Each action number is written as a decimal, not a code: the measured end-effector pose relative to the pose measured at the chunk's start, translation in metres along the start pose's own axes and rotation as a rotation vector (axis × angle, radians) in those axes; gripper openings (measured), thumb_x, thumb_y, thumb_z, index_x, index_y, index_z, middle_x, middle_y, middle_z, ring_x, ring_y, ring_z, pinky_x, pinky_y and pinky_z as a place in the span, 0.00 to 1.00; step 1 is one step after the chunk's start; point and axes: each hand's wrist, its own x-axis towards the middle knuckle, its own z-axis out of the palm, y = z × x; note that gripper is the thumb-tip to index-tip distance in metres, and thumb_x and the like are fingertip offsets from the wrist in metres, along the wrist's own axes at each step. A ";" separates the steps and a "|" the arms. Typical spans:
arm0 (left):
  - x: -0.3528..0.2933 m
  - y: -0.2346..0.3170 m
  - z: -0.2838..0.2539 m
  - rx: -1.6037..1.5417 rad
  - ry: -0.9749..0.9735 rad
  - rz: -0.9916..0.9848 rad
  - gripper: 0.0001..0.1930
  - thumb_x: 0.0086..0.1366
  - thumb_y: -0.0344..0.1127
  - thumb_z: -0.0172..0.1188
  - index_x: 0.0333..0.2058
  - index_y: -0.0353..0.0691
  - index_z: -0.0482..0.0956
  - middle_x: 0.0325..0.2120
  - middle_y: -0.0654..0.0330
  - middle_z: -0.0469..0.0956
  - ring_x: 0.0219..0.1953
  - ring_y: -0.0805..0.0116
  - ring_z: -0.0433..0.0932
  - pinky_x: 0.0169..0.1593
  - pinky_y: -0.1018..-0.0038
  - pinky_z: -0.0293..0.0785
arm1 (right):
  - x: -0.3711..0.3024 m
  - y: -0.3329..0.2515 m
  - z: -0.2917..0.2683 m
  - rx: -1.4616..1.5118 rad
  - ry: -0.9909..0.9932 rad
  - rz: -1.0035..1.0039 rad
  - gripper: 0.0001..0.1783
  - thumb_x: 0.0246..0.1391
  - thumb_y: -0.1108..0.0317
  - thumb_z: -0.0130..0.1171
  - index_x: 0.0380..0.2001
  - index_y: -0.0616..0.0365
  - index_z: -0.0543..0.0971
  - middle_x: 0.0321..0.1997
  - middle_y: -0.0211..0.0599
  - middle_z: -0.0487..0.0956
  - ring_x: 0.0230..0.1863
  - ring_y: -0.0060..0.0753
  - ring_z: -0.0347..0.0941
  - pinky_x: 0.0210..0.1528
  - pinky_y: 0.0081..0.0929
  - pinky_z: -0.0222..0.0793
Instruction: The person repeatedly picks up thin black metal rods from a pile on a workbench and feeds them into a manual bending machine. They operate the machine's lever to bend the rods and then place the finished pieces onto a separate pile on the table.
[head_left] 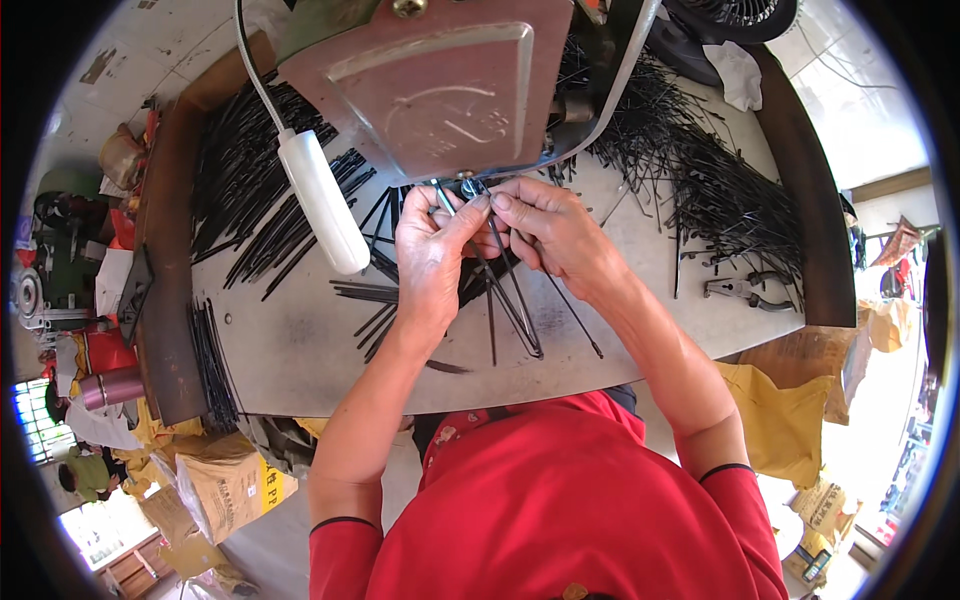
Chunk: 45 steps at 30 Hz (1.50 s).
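My left hand (pixel 432 245) and my right hand (pixel 555 225) meet just below the front of a machine with a reddish metal cover (pixel 440 95). Both have their fingers pinched on a thin black metal rod (pixel 515 305), whose bent lower end points toward my body. The fingertips partly hide its upper end, close to a small shiny part (pixel 470 187) under the cover. Another slim dark rod (pixel 575 315) with a small knobbed tip slants out below my right hand. Loose black rods (pixel 375 310) lie on the metal tabletop (pixel 300 370) beside my left wrist.
A white stick-shaped lamp (pixel 325 205) hangs on a cable left of my hands. Heaps of black rods (pixel 265 160) lie at left, and tangled rods (pixel 720 190) at right. Pliers (pixel 745 290) rest near the right brown side wall (pixel 810 180). A fan (pixel 735 15) stands far right.
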 end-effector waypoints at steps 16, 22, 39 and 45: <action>0.003 0.008 -0.004 -0.028 0.036 -0.126 0.10 0.59 0.28 0.61 0.32 0.40 0.67 0.22 0.58 0.76 0.20 0.72 0.74 0.23 0.79 0.70 | -0.002 0.003 0.005 0.175 -0.025 0.050 0.10 0.62 0.64 0.48 0.36 0.60 0.74 0.23 0.26 0.71 0.14 0.12 0.60 0.10 0.13 0.44; 0.002 0.010 -0.001 -0.009 0.050 -0.081 0.11 0.59 0.28 0.61 0.31 0.41 0.64 0.20 0.60 0.76 0.18 0.73 0.75 0.23 0.81 0.71 | -0.003 0.006 0.011 0.172 0.029 0.007 0.10 0.61 0.64 0.48 0.36 0.59 0.75 0.18 0.26 0.69 0.13 0.14 0.60 0.11 0.14 0.46; -0.082 0.110 -0.152 0.748 0.325 -0.069 0.12 0.57 0.29 0.60 0.38 0.39 0.68 0.25 0.58 0.78 0.21 0.74 0.74 0.26 0.81 0.67 | -0.042 0.006 -0.062 -1.294 0.331 -0.536 0.14 0.48 0.77 0.52 0.39 0.53 0.79 0.33 0.40 0.79 0.28 0.46 0.78 0.28 0.36 0.74; -0.075 0.089 -0.185 1.225 0.384 0.212 0.23 0.56 0.26 0.60 0.53 0.35 0.71 0.38 0.56 0.80 0.42 0.68 0.78 0.48 0.77 0.72 | -0.035 0.000 -0.095 -1.699 0.323 -0.547 0.10 0.42 0.80 0.53 0.31 0.59 0.74 0.30 0.39 0.71 0.27 0.43 0.76 0.26 0.36 0.72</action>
